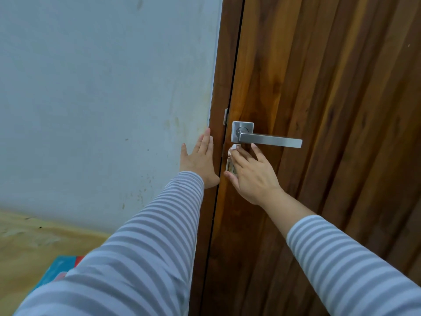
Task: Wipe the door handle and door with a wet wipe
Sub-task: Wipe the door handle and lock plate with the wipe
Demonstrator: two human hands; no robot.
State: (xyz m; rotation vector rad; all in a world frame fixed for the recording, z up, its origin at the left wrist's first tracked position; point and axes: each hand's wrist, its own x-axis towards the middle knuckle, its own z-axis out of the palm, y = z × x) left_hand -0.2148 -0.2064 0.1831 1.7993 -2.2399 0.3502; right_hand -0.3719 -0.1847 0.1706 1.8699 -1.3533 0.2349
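A brown wooden door (330,87) fills the right half of the view. Its brushed-metal lever handle (271,139) sits on a square plate and points right. Just below the handle, my right hand (250,174) presses a white wet wipe (232,149) flat against the door; only a crumpled corner of the wipe shows past my fingertips. A small metal lock plate (230,166) shows under that hand's fingers. My left hand (200,160) lies flat and open against the wall and the door frame (219,87), left of the handle. Both sleeves are grey-and-white striped.
A pale blue, stained wall (102,87) takes up the left half. Below it is a yellowish floor (27,238) with a blue and red mat (57,267) at the bottom left, partly behind my left sleeve.
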